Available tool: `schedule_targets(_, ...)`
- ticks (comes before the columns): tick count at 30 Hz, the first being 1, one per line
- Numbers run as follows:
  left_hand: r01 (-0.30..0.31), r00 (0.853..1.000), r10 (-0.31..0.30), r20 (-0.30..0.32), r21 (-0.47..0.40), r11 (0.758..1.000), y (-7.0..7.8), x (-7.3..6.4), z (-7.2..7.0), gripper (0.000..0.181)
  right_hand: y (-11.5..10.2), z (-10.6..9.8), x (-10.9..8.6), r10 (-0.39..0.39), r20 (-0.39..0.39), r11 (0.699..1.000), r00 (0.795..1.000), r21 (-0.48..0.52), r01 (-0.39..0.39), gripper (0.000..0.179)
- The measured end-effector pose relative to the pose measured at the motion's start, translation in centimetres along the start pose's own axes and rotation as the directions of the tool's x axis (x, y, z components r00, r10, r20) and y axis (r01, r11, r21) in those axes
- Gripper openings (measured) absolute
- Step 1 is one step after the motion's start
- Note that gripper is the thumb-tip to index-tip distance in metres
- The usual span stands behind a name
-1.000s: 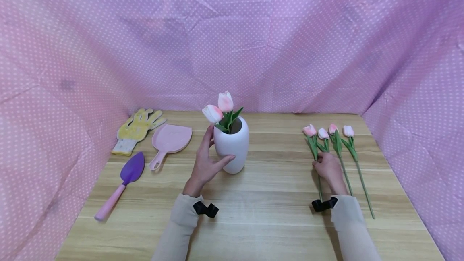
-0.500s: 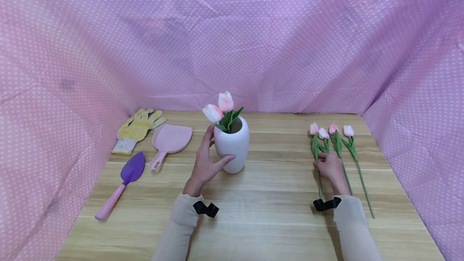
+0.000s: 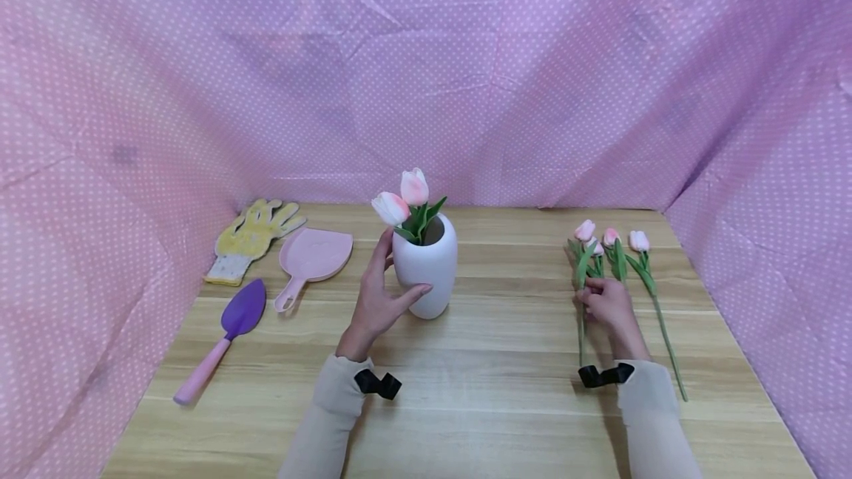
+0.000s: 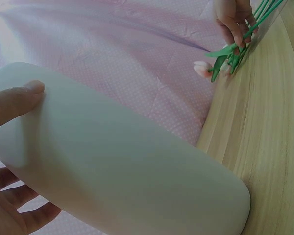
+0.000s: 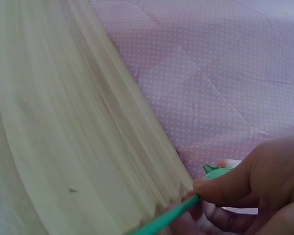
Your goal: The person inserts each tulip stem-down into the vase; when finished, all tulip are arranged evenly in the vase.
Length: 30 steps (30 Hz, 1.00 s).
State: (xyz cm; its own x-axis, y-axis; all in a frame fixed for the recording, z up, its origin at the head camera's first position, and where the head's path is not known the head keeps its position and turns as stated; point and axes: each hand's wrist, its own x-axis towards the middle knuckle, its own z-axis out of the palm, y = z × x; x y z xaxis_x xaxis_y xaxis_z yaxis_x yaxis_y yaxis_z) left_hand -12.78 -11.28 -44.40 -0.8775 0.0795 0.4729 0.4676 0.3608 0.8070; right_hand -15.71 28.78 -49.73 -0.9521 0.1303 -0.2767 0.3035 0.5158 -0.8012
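My left hand (image 3: pixel 378 305) holds a white vase (image 3: pixel 429 276) from its left side, thumb across the front and fingers behind. Two pink-and-white tulips (image 3: pixel 414 188) with green leaves lean out of the vase mouth to the left. Over on the right, my right hand (image 3: pixel 611 310) pinches the green stem of a tulip (image 3: pixel 585 230) between thumb and fingers. The right wrist view shows that stem (image 5: pixel 169 218) running down-left from the thumb. Beside the hand lie more tulips; the rightmost tulip (image 3: pixel 639 241) shows its whole stem, while the hand partly hides the others.
On the wooden table's (image 3: pixel 466 405) left side lie a yellow-and-white glove (image 3: pixel 249 236), a pink dustpan (image 3: pixel 316 253) and a purple trowel (image 3: pixel 242 310) with a pink handle. A pink dotted cloth (image 3: pixel 459 94) hangs around the back and sides.
The pinched tulip's head has swung to the right, now overlapping the neighbouring tulip. My right hand has shifted slightly right. The left hand and vase stay where they were.
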Motion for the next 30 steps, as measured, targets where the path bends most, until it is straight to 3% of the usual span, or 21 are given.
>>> schedule_targets(11,-0.001,1.0,0.001,0.006,-0.004,1.0,0.0,0.1,0.0,0.104,-0.1,-0.3,-0.1,-0.006,0.016,0.985,1.0,0.173,0.003,0.052)
schedule_targets(19,0.006,1.0,-0.006,0.004,-0.004,1.0,-0.2,0.0,0.0,0.105,-0.5,-0.8,-0.5,-0.047,0.067,0.938,0.997,0.346,0.021,0.054)
schedule_targets(22,0.003,1.0,-0.003,0.003,-0.005,1.0,-0.1,0.0,0.0,0.104,-0.5,-1.0,-0.6,-0.072,0.094,0.901,0.993,0.432,0.024,0.046)
schedule_targets(26,-0.001,1.0,0.001,0.003,-0.009,1.0,-0.1,0.1,0.0,0.104,-0.5,-1.2,-0.6,-0.105,0.128,0.816,0.986,0.578,0.012,0.018)
schedule_targets(30,0.002,1.0,-0.002,0.005,-0.009,1.0,-0.1,0.1,0.0,0.104,-0.7,-1.3,-0.8,-0.167,0.137,0.734,0.976,0.678,0.03,0.028)
